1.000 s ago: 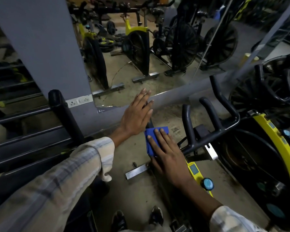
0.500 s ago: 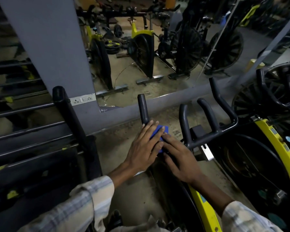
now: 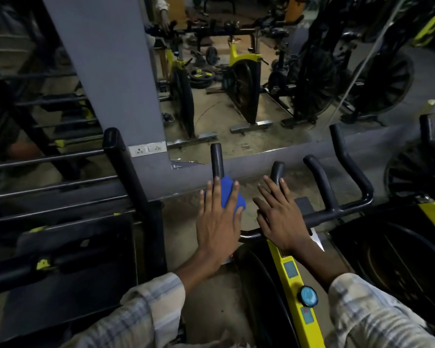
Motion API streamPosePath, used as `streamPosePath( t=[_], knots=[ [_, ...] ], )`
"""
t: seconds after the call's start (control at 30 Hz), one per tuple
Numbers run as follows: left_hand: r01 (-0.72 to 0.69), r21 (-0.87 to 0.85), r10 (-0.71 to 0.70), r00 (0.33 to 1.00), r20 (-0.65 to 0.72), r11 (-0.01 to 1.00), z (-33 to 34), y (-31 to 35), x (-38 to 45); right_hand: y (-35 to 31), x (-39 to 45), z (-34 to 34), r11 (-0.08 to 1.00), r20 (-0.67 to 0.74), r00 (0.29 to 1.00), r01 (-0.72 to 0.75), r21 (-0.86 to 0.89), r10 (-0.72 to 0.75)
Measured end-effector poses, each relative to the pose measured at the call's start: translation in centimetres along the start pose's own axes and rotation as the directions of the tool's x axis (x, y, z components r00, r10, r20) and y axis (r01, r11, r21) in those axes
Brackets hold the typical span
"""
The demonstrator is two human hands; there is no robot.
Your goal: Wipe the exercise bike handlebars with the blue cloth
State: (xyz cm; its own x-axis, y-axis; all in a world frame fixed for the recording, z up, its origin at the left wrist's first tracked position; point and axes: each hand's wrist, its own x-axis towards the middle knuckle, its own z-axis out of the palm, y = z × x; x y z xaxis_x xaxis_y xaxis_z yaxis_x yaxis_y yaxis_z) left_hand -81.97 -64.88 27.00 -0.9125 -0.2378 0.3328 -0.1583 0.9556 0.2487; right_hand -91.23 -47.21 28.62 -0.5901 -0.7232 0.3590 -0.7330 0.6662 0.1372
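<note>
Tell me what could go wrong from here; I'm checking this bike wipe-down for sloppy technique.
1. The left hand presses the blue cloth against the leftmost handlebar prong with straight fingers, not wrapped, so the cloth might slip off or clean one side only.
2. The right hand lies bare on the handlebars, so it may smudge them.

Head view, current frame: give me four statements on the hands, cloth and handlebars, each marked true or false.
1. The left hand presses the blue cloth onto the leftmost handlebar prong. True.
2. The right hand holds the cloth. False: it rests on the handlebar near an inner prong, no cloth under it.
3. The cloth covers the leftmost prong's tip. False: the tip stands bare above the cloth.
4. The bike's frame below the right hand is yellow. True.
</note>
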Motion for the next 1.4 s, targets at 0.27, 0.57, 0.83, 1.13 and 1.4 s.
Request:
streamPosePath(
  t=[0.27,0.57,0.83,1.13,1.4],
  knots=[
    [0.061,0.011,-0.061,0.998,-0.014,0.998,0.5,1.2,-0.4,0.4,-0.2,1.0,0.998,-0.031,0.999,0.013,0.054,-0.012],
    [0.149,-0.121,-0.155,0.987,-0.043,0.981,0.6,0.4,3.9,1.4,2.3,-0.1,0.996,0.066,0.998,0.006,-0.094,0.001],
    [0.138,-0.204,-0.162,0.981,-0.106,0.969,0.4,0.0,6.1,1.2,2.4,0.3,0.998,0.044,0.999,-0.007,-0.064,0.01],
    [0.162,-0.319,-0.207,0.972,-0.113,0.934,1.7,0.9,4.4,0.9,2.9,0.4,0.996,0.042,0.999,0.005,-0.09,-0.001],
    [0.138,-0.35,-0.196,0.971,-0.135,0.927,0.6,-0.2,7.7,-0.3,3.4,-0.9,0.95,0.2,0.977,-0.012,-0.311,0.078]
  ],
)
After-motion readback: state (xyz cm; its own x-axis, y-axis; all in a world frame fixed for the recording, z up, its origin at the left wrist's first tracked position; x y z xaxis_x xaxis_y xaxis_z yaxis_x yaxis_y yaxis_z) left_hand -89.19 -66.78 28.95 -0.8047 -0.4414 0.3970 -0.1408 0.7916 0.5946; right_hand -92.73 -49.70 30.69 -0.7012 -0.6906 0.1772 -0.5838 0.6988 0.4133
